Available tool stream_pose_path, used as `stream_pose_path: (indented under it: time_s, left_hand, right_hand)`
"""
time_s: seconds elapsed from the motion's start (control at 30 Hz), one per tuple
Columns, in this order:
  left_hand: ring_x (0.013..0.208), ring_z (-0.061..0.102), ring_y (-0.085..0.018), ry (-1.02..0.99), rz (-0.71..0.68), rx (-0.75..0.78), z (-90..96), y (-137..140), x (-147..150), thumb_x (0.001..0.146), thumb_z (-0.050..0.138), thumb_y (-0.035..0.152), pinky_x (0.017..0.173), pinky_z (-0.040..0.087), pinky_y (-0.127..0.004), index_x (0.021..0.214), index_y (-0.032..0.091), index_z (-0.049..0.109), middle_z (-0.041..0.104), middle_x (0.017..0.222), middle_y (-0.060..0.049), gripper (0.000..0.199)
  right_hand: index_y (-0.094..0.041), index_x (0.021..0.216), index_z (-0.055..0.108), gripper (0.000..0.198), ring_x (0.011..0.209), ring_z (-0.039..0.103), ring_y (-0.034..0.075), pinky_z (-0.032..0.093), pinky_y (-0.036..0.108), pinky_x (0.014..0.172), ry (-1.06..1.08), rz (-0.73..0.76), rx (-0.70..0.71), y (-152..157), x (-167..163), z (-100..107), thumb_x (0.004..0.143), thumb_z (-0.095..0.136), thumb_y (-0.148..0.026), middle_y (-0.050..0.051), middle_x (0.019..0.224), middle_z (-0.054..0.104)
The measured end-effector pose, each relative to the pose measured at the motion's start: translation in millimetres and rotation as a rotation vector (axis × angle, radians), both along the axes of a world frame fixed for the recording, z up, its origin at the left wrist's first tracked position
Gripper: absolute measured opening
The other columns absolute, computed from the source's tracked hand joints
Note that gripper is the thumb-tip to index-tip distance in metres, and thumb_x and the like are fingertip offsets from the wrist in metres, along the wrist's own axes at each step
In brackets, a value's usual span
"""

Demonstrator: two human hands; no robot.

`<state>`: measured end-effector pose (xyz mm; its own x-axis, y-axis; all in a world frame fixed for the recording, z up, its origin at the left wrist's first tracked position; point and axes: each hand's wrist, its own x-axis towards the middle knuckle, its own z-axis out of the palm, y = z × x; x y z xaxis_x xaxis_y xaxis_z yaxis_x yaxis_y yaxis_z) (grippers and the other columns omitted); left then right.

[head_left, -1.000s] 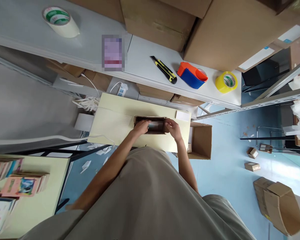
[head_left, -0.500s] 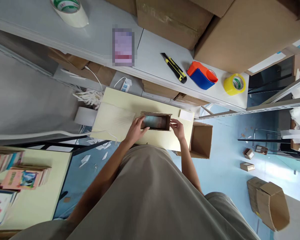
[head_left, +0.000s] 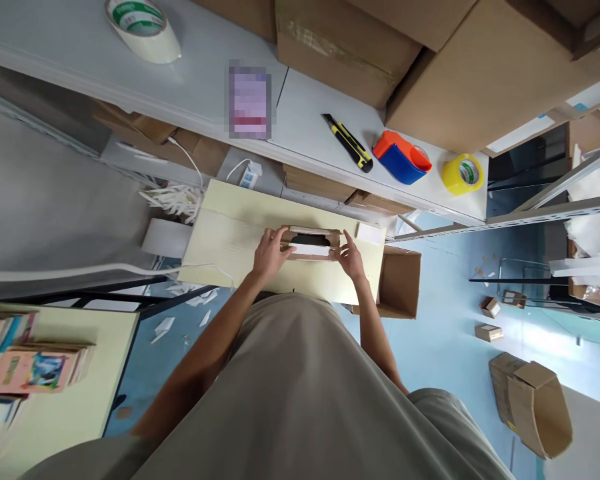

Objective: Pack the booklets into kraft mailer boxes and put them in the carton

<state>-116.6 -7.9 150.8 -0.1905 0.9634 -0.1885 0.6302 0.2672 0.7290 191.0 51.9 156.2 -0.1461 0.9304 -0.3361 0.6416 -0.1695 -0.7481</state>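
A small cardboard box (head_left: 310, 230) lies on the pale yellow table (head_left: 230, 223) in front of me, a dark gap and a white strip showing along its top. My left hand (head_left: 270, 253) grips its left end, thumb on the near side and fingers at the far corner. At the right end, my right hand (head_left: 349, 257) holds the box the same way, fingers curled round the edge. What lies inside the box is mostly hidden. Just right of my right hand, a small white block (head_left: 371, 233) rests on the table.
Beyond the table, a shelf (head_left: 300, 100) bears a utility knife (head_left: 349, 143), a tape dispenser (head_left: 403, 157), yellow tape (head_left: 462, 174) and white tape (head_left: 144, 30). An open carton (head_left: 401, 283) stands at the table's right. Books (head_left: 40, 370) lie on another table at lower left.
The box's long sides have folded inward, narrowing the opening, and a white strip now shows. My hands have closed in on its two ends.
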Motion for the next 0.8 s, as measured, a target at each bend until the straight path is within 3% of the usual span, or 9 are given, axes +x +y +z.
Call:
stream_pose_path:
  time_s: [0.1, 0.2, 0.43, 0.6, 0.7, 0.8]
  left_hand:
    - [0.139, 0.065, -0.04, 0.01, 0.021, -0.01, -3.0, -1.3, -1.2, 0.094, 0.091, 0.03, 0.121, 0.055, -0.049, 0.127, 0.024, 0.077, 0.062, 0.143, -0.018, 0.036]
    - [0.134, 0.069, -0.036, -0.035, 0.003, 0.002, -10.5, -6.8, 0.5, 0.098, 0.084, 0.026, 0.12, 0.056, -0.048, 0.123, 0.023, 0.075, 0.068, 0.137, -0.016, 0.027]
    - [0.105, 0.079, -0.027, -0.092, 0.062, 0.037, -16.0, -12.7, 6.4, 0.098, 0.081, 0.027, 0.106, 0.063, -0.041, 0.125, 0.023, 0.076, 0.077, 0.133, -0.011, 0.028]
    - [0.101, 0.08, -0.025, -0.161, 0.042, 0.082, -17.2, -18.0, 10.3, 0.096, 0.081, 0.027, 0.102, 0.065, -0.039, 0.122, 0.023, 0.078, 0.078, 0.132, -0.011, 0.027]
    - [0.091, 0.079, -0.022, -0.238, 0.058, 0.052, -25.5, -21.8, 11.9, 0.093, 0.082, 0.029, 0.095, 0.067, -0.038, 0.116, 0.022, 0.081, 0.079, 0.125, -0.01, 0.024]
    - [0.087, 0.078, -0.021, -0.347, 0.113, 0.051, -37.2, -23.1, 12.3, 0.091, 0.082, 0.038, 0.091, 0.068, -0.038, 0.109, 0.021, 0.083, 0.079, 0.117, -0.01, 0.025]
  right_hand:
    - [-0.024, 0.155, 0.071, 0.061, 0.097, 0.076, 0.025, 0.067, 0.048, 0.099, -0.043, -0.011, 0.056, 1.8, 3.0, -5.8, 0.095, 0.074, -0.036, 0.014, 0.13, 0.073]
    - [-0.022, 0.138, 0.078, 0.045, 0.108, 0.079, 0.028, 0.069, 0.047, 0.096, 0.041, -0.04, 0.027, -3.6, 0.8, -14.0, 0.098, 0.071, -0.04, 0.017, 0.142, 0.071]
    - [-0.023, 0.137, 0.078, 0.047, 0.109, 0.084, 0.029, 0.073, 0.044, 0.091, 0.154, -0.196, 0.018, -28.2, -4.0, -20.7, 0.098, 0.07, -0.05, 0.014, 0.142, 0.081]
    - [-0.023, 0.127, 0.082, 0.046, 0.111, 0.086, 0.032, 0.072, 0.042, 0.088, 0.165, -0.291, 0.036, -50.4, 6.3, -16.2, 0.097, 0.074, -0.057, 0.016, 0.134, 0.085]
    - [-0.022, 0.118, 0.084, 0.043, 0.11, 0.086, 0.033, 0.071, 0.042, 0.087, 0.18, -0.352, 0.033, -60.1, 10.3, -19.1, 0.094, 0.078, -0.058, 0.015, 0.127, 0.086]
    - [-0.022, 0.109, 0.086, 0.04, 0.112, 0.084, 0.031, 0.071, 0.044, 0.096, 0.226, -0.408, 0.046, -63.4, 9.7, -25.4, 0.091, 0.081, -0.057, 0.013, 0.125, 0.086]
